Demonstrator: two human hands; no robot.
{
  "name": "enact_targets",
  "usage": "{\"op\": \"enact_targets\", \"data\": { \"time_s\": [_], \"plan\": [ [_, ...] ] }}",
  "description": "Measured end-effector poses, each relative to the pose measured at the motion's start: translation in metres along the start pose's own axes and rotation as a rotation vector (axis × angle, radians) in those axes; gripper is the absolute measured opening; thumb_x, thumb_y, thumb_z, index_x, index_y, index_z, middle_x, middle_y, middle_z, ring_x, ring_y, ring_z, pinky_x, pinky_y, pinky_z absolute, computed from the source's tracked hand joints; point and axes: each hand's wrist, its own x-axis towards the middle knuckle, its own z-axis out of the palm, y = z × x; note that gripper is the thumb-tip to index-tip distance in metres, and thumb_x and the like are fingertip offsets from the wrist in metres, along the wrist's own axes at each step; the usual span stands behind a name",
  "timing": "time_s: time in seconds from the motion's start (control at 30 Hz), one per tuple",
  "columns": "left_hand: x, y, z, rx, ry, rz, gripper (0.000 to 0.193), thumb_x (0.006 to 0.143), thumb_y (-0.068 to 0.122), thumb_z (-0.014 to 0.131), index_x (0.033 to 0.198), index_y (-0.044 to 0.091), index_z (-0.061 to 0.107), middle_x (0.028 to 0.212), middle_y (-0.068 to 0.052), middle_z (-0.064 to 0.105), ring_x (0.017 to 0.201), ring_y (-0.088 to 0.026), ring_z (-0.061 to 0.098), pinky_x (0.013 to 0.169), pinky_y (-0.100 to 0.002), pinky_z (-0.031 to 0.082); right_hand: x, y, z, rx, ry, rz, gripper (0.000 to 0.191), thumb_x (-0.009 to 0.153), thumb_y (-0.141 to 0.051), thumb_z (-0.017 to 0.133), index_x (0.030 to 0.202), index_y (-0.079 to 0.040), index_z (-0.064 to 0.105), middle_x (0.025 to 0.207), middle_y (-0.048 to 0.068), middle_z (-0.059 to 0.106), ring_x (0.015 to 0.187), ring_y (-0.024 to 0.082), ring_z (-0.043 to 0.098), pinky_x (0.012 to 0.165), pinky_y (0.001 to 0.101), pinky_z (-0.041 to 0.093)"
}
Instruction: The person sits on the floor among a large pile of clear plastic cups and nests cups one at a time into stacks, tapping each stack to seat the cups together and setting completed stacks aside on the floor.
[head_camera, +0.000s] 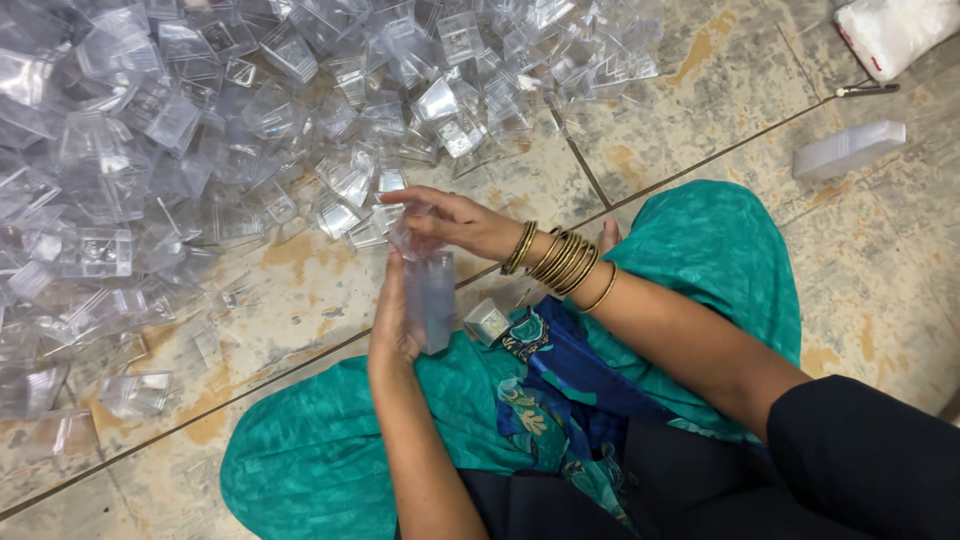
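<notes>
Partway — left hand (392, 320) gripping nested clear cups (432, 295), right hand (445, 218) pinching top one; big loose cup heap (200, 130) at ten o'clock unstacked.

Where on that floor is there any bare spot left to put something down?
Bare stone floor lies between the heap of clear plastic boxes and the flat stack of clear lids. Another patch sits between the heap and the green-clad knee. The upper left is crowded.
</notes>
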Motion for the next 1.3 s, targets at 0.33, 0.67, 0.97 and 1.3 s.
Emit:
{"op": "enact_targets", "data": {
  "time_s": [0.33,0.67,0.97,1.3],
  "plan": [
    [-0.011,0.01,0.0,0.12,0.117,0.003,0.094,0.075,0.079,0.058,0.146,0.018,0.048,0.118,-0.007,0.064,0.095,-0.02,0.063,0.075,-0.039,0.055,-0.013,0.004,0.01,-0.626,-0.169,-0.093,0.07,0.115,-0.05,0.043,0.167,-0.008,0.021,0.168,0.02,0.033,0.153,0.036,0.037,0.124,0.0469,0.03],
    [-0.007,0.017,-0.007,-0.113,0.228,0.183,0.075,0.085,0.064,0.064,0.134,0.008,0.057,0.118,-0.007,0.068,0.102,-0.021,0.069,0.085,-0.037,0.06,-0.026,0.016,-0.073,-1.159,0.375,0.483,0.025,0.106,-0.015,0.056,0.128,-0.005,0.055,0.107,0.014,0.071,0.093,0.035,0.07,0.08,0.0487,0.057],
    [-0.009,0.005,0.0,0.226,0.016,-0.056,0.071,0.088,0.061,0.063,0.123,0.0,0.065,0.105,-0.008,0.07,0.088,-0.019,0.067,0.072,-0.034,0.058,-0.017,0.002,-0.035,-0.73,-0.286,-0.221,0.045,0.116,-0.042,0.041,0.14,-0.006,0.053,0.14,0.011,0.055,0.137,0.026,0.052,0.111,0.0414,0.045],
    [0.001,0.01,-0.018,0.029,0.185,0.193,0.072,0.097,0.075,0.044,0.119,0.007,0.049,0.1,-0.013,0.064,0.09,-0.023,0.064,0.072,-0.037,0.056,-0.002,-0.005,0.0,-0.476,0.004,0.249,0.062,0.1,-0.052,0.045,0.138,-0.005,0.059,0.134,0.014,0.062,0.111,0.027,0.067,0.078,0.0332,0.064]
  ]
}}
